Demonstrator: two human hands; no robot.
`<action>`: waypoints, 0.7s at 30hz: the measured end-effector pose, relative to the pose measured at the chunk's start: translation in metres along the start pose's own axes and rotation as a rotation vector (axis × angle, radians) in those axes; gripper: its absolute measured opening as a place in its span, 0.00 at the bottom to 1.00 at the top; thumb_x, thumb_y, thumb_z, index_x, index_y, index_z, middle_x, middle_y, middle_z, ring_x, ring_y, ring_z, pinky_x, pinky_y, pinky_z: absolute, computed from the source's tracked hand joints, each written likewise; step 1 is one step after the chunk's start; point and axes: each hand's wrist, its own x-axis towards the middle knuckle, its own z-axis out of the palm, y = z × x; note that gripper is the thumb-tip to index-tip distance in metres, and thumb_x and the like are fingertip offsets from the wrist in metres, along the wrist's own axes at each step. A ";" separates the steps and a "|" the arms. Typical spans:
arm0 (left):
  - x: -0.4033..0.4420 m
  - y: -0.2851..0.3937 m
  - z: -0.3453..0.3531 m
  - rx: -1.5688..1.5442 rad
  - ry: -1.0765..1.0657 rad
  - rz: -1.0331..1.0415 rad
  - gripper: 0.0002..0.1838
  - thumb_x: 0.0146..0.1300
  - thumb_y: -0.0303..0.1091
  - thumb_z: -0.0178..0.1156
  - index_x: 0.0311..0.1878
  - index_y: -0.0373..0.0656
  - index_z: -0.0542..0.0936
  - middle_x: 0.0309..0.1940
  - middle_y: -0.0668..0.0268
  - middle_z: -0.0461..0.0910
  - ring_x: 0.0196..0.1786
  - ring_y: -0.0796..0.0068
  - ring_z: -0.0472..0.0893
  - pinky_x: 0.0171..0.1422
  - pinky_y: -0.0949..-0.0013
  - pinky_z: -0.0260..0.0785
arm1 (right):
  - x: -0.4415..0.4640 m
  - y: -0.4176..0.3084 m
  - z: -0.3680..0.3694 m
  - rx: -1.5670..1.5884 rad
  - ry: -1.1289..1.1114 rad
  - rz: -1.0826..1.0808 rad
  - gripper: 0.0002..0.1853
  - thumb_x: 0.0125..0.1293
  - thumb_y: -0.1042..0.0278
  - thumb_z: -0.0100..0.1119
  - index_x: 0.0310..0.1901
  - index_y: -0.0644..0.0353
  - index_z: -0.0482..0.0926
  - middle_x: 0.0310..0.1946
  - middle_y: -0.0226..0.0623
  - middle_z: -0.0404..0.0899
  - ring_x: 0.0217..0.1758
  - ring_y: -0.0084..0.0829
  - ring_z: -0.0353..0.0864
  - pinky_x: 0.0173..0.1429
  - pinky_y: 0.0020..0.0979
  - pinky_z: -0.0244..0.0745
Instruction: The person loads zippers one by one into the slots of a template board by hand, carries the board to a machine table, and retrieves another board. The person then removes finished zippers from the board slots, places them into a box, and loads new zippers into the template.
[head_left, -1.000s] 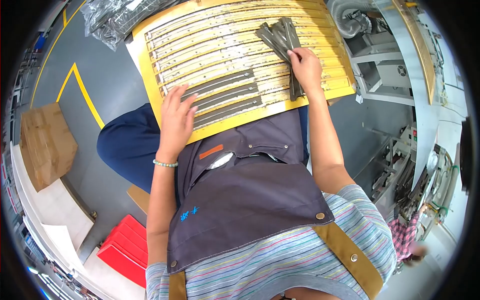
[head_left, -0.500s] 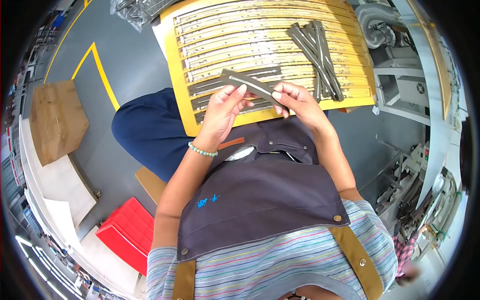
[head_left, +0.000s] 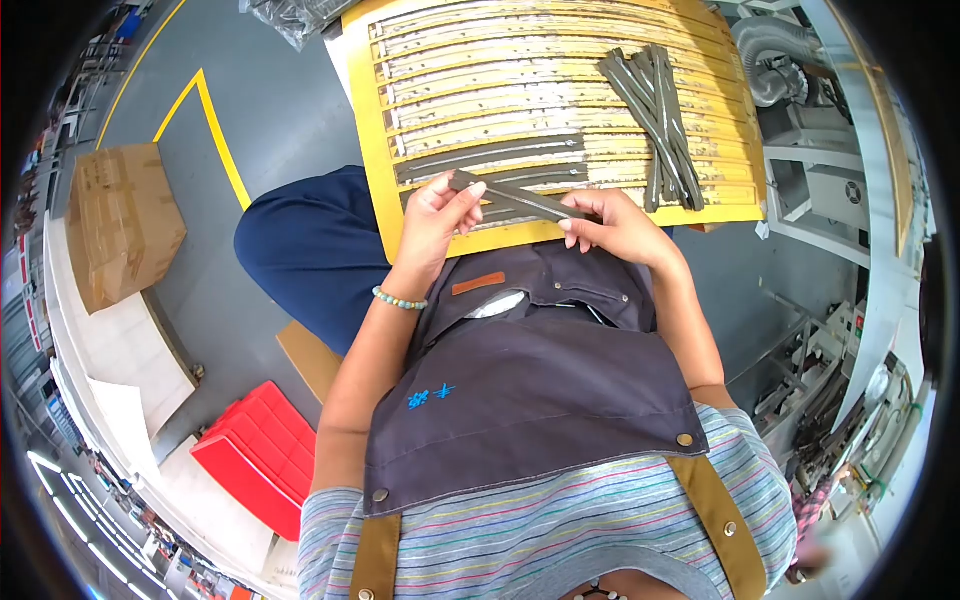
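Head view: left hand (head_left: 435, 222) and right hand (head_left: 622, 230) pinch one zipper (head_left: 520, 198) by its ends, apparently aligning; next move likely needs it straight above yellow slotted board (head_left: 377, 130), 12 o'clock.

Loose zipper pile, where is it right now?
Head view: the zipper pile lies on the right part of the yellow board, just beyond the right hand.

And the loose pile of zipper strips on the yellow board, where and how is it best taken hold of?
Probably across the middle of the pile of strips, pinching from its right side with the right hand once free: the strips cross and overlap there, while their ends spread apart.
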 end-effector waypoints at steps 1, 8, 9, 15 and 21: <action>-0.002 0.001 -0.005 0.020 -0.002 -0.010 0.08 0.71 0.33 0.69 0.48 0.43 0.84 0.34 0.75 0.83 0.34 0.87 0.76 0.37 0.80 0.67 | 0.002 0.005 0.000 -0.014 0.023 0.011 0.08 0.77 0.69 0.60 0.46 0.66 0.82 0.27 0.25 0.79 0.31 0.14 0.77 0.36 0.21 0.74; 0.020 0.003 -0.045 0.149 0.377 0.197 0.07 0.71 0.29 0.68 0.48 0.39 0.85 0.35 0.76 0.83 0.31 0.89 0.73 0.37 0.79 0.64 | 0.027 0.012 -0.027 -0.002 0.151 0.086 0.07 0.77 0.66 0.61 0.43 0.60 0.83 0.28 0.22 0.79 0.31 0.12 0.74 0.36 0.19 0.71; 0.030 0.003 -0.047 0.205 0.429 0.286 0.07 0.69 0.30 0.69 0.46 0.38 0.86 0.35 0.74 0.83 0.30 0.87 0.74 0.38 0.77 0.66 | 0.036 0.015 -0.032 -0.031 0.180 0.044 0.08 0.77 0.64 0.62 0.42 0.59 0.83 0.29 0.21 0.79 0.30 0.12 0.73 0.35 0.19 0.71; 0.061 0.014 -0.057 1.024 0.705 0.471 0.09 0.65 0.35 0.71 0.37 0.38 0.87 0.34 0.62 0.79 0.33 0.66 0.81 0.43 0.63 0.74 | 0.099 0.005 -0.060 -0.117 0.263 -0.037 0.09 0.75 0.61 0.64 0.38 0.55 0.83 0.25 0.18 0.77 0.27 0.11 0.72 0.29 0.19 0.64; 0.066 0.018 -0.058 1.113 0.730 0.409 0.10 0.63 0.37 0.71 0.33 0.41 0.85 0.30 0.62 0.82 0.33 0.57 0.83 0.41 0.57 0.75 | 0.117 0.013 -0.077 -0.060 0.281 0.093 0.08 0.73 0.60 0.66 0.37 0.52 0.82 0.24 0.18 0.78 0.24 0.10 0.72 0.24 0.18 0.62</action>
